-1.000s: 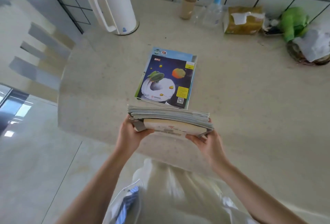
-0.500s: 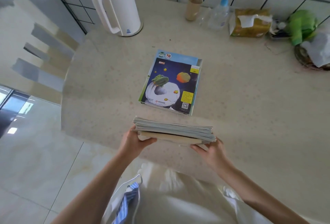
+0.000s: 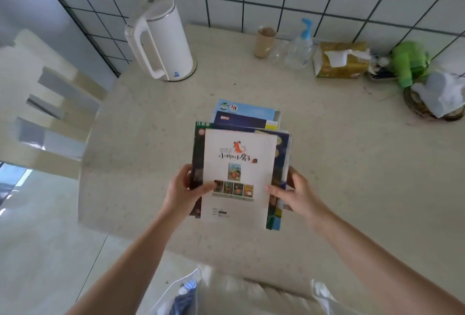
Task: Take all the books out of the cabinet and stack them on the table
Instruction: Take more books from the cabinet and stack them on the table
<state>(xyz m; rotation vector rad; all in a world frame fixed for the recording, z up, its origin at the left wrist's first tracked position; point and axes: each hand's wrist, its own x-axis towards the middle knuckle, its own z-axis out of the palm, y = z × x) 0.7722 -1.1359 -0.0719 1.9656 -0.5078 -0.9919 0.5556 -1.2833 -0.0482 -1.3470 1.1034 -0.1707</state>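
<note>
Left hand [image 3: 185,190] is gripping the left edge of a stack of books [image 3: 239,176], thumb lying across the white top cover, the other fingers hidden underneath. Right hand [image 3: 298,195] is gripping the right edge the same way, thumb on the cover, fingers curled around the side. Both forearms are reaching forward from the bottom of the view, converging on the stack.

The stack is sitting between the two hands, its top cover facing the camera and showing an orange animal drawing and a row of small pictures. Larger dark-covered books are showing out from under the white one on both sides. The far end of the stack is overlapping a blue-covered book [image 3: 245,113] lying flat on the table [image 3: 352,164]; whether the stack is touching it cannot be told.

Table surface is lying bare to the right and left of the hands. The rounded table edge is running just left of the left hand. A white kettle [image 3: 161,40], paper cup [image 3: 264,40], pump bottle [image 3: 300,48] and tissue pack [image 3: 341,60] are standing well apart from the stack, along the tiled wall.
</note>
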